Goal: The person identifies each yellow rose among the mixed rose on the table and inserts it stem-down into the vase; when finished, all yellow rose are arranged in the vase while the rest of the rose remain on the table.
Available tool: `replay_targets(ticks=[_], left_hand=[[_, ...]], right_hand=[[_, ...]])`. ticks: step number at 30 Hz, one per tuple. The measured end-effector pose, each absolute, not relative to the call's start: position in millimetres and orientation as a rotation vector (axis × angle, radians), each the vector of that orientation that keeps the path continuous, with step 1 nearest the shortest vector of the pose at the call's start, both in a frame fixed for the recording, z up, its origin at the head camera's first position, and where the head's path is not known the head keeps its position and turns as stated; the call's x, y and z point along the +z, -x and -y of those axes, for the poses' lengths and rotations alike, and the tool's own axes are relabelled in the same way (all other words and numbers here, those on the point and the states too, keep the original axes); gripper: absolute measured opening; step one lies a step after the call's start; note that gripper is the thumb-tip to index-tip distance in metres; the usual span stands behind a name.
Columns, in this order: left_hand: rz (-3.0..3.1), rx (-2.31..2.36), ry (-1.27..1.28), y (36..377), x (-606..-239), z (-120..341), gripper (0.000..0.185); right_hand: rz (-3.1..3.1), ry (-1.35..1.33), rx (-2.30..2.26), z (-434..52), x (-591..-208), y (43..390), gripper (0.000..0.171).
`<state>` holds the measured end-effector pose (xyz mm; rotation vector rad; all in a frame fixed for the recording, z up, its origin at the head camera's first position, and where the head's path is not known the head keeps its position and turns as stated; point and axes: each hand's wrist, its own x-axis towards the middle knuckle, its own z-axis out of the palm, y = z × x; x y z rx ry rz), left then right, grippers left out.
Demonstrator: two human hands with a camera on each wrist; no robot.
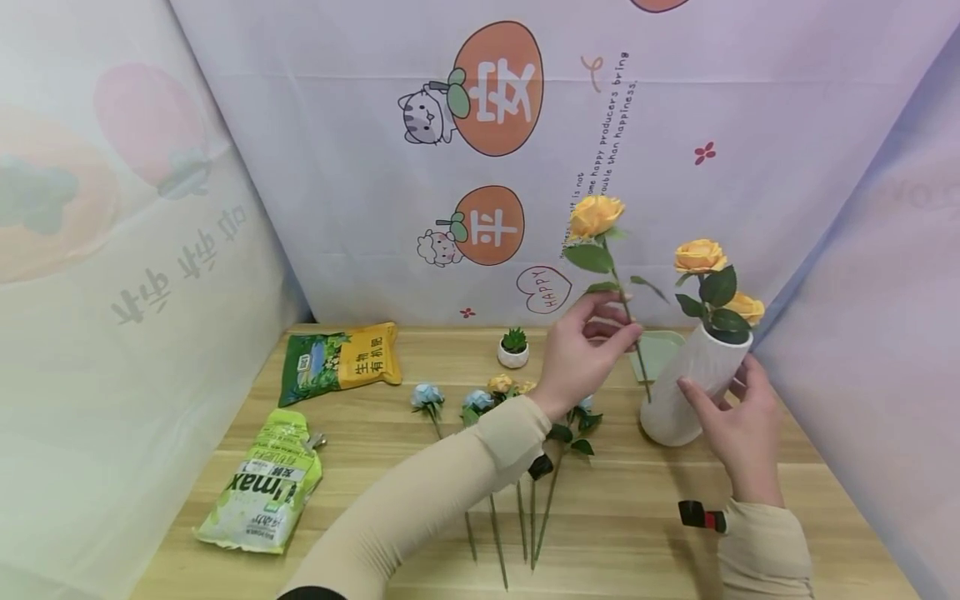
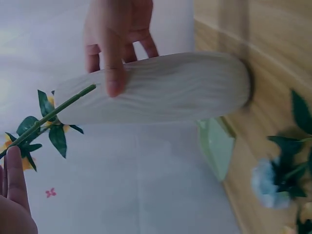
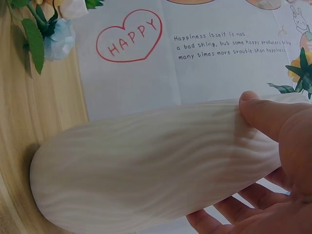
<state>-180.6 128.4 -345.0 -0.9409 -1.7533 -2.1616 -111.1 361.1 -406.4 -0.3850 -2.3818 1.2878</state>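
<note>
Yellow rose (image 1: 596,215) sits pinched by its stem in my left hand (image 1: 581,350), fingers closed on it, held up just left of the white ribbed vase (image 1: 693,379). My right hand (image 1: 738,425) wraps that vase, thumb and fingers curled round its body, tilting it toward the stem, I judge to steady it. Two yellow blooms (image 1: 712,275) already stand in the vase; blue flowers (image 1: 427,396) lie farther left.

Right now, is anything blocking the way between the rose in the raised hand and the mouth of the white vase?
Partly. Two yellow roses with leaves already fill much of the vase mouth. The left hand pinches the held rose, whose stem end hangs beside the vase wall; the right hand grips the tilted vase.
</note>
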Motion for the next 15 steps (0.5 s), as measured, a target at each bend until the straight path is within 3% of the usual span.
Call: replay_targets(ticks=[15], left_hand=[[1.626,-1.83,0.978,189.9,-292.3,-175.0,0.035]], right_hand=[[2.388,0.376,1.276,-362.1,-406.4,111.3,0.094]])
